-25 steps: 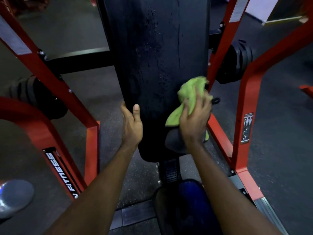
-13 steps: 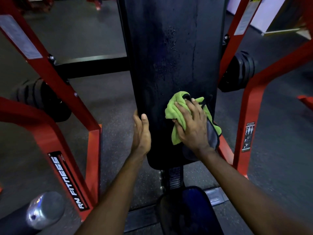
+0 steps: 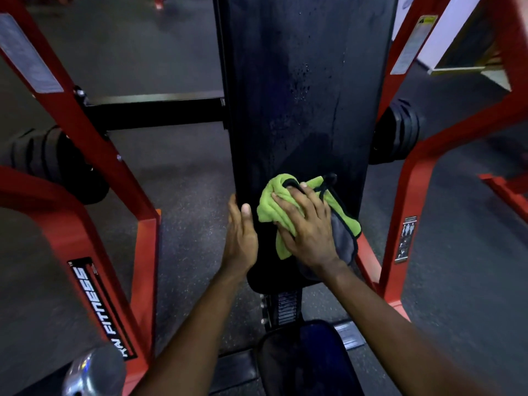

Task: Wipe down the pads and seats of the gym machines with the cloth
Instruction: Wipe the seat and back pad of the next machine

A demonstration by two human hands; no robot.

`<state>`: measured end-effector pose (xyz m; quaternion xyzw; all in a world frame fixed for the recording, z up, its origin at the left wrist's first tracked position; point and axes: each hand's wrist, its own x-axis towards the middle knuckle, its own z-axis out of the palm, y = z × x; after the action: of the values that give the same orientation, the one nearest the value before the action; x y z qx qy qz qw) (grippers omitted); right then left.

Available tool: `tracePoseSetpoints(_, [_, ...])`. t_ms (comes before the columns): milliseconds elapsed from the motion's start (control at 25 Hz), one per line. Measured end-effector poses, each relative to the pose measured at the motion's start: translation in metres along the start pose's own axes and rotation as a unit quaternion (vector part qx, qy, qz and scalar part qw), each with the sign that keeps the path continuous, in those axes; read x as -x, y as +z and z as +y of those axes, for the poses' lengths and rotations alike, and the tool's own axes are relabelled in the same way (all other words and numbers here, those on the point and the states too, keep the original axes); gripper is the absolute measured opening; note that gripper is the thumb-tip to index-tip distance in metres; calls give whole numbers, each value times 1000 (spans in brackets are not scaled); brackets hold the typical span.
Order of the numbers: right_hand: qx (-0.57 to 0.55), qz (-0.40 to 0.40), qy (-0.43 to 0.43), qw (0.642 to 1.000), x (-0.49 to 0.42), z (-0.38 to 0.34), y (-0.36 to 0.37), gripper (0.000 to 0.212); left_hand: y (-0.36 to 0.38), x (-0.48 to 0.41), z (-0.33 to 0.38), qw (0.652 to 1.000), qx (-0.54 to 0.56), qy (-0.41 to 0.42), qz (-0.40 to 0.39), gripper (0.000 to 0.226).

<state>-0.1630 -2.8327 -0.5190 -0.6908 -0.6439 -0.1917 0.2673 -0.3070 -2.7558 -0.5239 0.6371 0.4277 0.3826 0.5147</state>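
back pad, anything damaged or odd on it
Yes: the back pad has a thin vertical line, maybe a crack or a seam, right of centre, and droplets speckled beside it, above the cloth under the right hand.

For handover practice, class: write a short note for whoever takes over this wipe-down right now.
Left grip: open, resting against the back pad's left edge.
Right grip: open, pressing the green cloth flat on the pad's lower part.
Done: the pictures do not show how much has been wiped.
Left: droplets higher up the pad, then the seat below.
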Motion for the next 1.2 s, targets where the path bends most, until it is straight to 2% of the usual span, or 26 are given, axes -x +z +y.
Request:
tracePoseSetpoints(80, [-23,32,44,998,-20,-11,-9,62,-1,2,3,1000,-10,-7,0,59])
tracePoseSetpoints(200, [-60,126,124,982,-77,-23,-24,54,-3,4,7,1000,-8,-26,-10,56])
tracePoseSetpoints(280, [-53,148,137,978,-89,-32,-24,53,-4,2,2,1000,-2,-13,-12,53])
tracePoseSetpoints(360, [-26,88,83,992,-65,-33,-18,59,-6,1,-2,1000,3,1,-17,57])
tracePoseSetpoints(440, [-3,0,9,1000,-31,-19,-15,71,-10,0,2,999,7,-24,-39,61])
tracePoseSetpoints(520, [15,-47,-35,998,-19,-2,-19,77,-16,-2,15,998,12,-53,-44,64])
tracePoseSetpoints(600, [12,-44,-28,999,-37,4,-28,78,-21,-9,36,998,28,-46,-16,66])
tracePoseSetpoints(760, [-20,48,54,997,-108,5,-54,63,-14,-41,90,997,59,-10,56,65])
tracePoseSetpoints(840, [-23,66,73,995,-119,2,-56,60,-11,-59,109,994,78,1,75,63])
tracePoseSetpoints(920, [-7,43,25,999,-108,1,-50,67,-11,-72,113,992,96,20,75,65])
tracePoseSetpoints(1040, [45,-20,-140,989,-96,24,-50,78,-14,-78,110,993,103,14,55,66])
tracePoseSetpoints(1080, [56,-21,-159,986,-104,31,-55,79,-15,-79,111,993,103,7,49,64])
tracePoseSetpoints(1200, [18,22,-71,997,-140,30,-73,76,-17,-75,119,994,98,3,46,50])
